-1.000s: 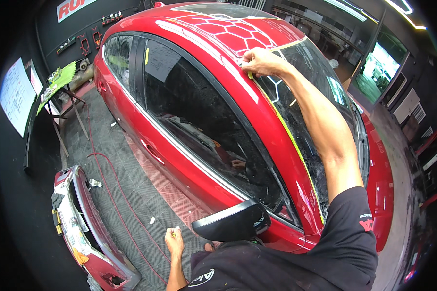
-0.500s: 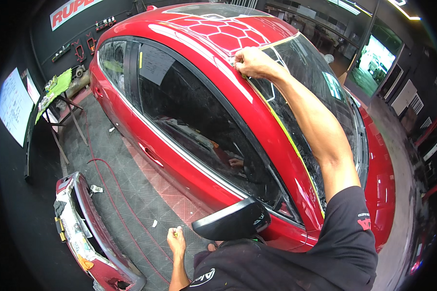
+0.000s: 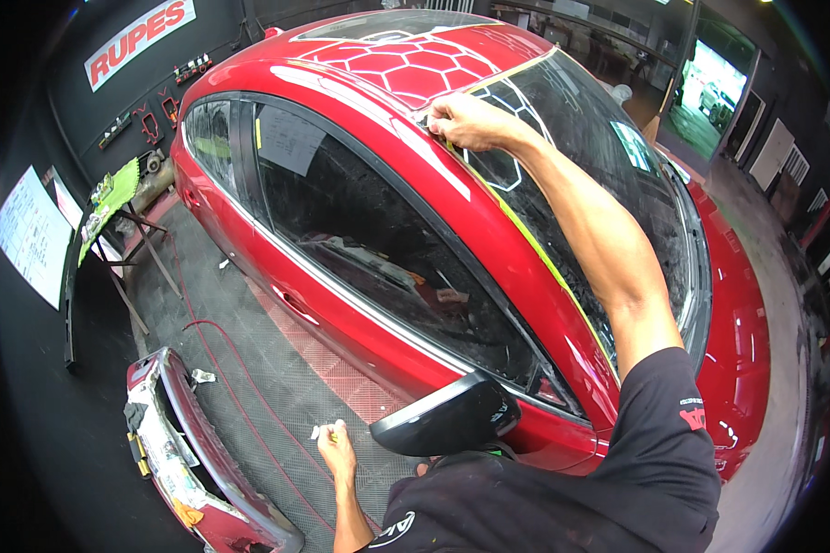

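My right hand [image 3: 470, 121] reaches across to the red car [image 3: 360, 364], its fingers pinched at the roof edge by the top corner of the windshield [image 3: 586, 180]. A small greyish bit shows at those fingertips, too small to make out. Yellow-green masking tape [image 3: 563, 279] runs down the windshield's edge from beside that hand. Low in front of my body, near the black side mirror [image 3: 444, 415], my left hand [image 3: 337, 446] is closed, with a small pale and yellowish scrap showing at its fingers. What it is, I cannot tell.
A red bumper [image 3: 203, 452] with patched, whitish areas lies on the grey tiled floor at the left. A red hose [image 3: 240, 396] trails over the floor nearby. Farther back stands a stand with a green cloth [image 3: 111, 198]. White boards [image 3: 35, 235] lean at the left wall.
The view has shifted slightly, so the car and bumper sit a little differently in it. My right hand stays pinched at the same roof corner. The left hand remains low and closed.
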### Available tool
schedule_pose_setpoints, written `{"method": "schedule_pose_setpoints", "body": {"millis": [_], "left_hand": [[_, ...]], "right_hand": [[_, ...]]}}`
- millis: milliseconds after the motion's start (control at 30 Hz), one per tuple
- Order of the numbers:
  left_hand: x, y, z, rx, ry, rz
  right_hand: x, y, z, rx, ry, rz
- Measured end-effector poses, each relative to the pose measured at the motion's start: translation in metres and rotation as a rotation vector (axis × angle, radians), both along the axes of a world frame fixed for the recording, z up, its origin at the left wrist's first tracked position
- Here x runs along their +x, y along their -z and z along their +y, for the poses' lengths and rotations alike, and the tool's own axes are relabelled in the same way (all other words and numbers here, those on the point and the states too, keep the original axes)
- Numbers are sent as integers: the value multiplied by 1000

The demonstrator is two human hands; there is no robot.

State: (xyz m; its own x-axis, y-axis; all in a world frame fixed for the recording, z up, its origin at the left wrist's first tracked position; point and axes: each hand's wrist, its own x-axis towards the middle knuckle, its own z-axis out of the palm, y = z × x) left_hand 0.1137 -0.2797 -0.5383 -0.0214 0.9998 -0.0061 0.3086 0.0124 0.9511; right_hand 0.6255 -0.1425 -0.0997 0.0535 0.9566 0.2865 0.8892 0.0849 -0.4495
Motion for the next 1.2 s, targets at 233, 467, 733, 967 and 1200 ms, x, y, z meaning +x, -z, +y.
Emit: {"method": "schedule_pose_setpoints", "body": {"millis": [233, 467, 733, 967, 1200], "left_hand": [[22, -105, 52, 251, 13, -33], [84, -234, 78, 609, 282, 9], [194, -339, 100, 958, 523, 119], [297, -383, 135, 938, 581, 371], [355, -407, 141, 938, 738, 758]], "right_hand": [[4, 2, -23, 79, -96, 45], [6, 15, -44, 186, -112, 185], [11, 27, -72, 286, -105, 249], [15, 33, -93, 356, -110, 292], [19, 31, -118, 425, -131, 292]]}}
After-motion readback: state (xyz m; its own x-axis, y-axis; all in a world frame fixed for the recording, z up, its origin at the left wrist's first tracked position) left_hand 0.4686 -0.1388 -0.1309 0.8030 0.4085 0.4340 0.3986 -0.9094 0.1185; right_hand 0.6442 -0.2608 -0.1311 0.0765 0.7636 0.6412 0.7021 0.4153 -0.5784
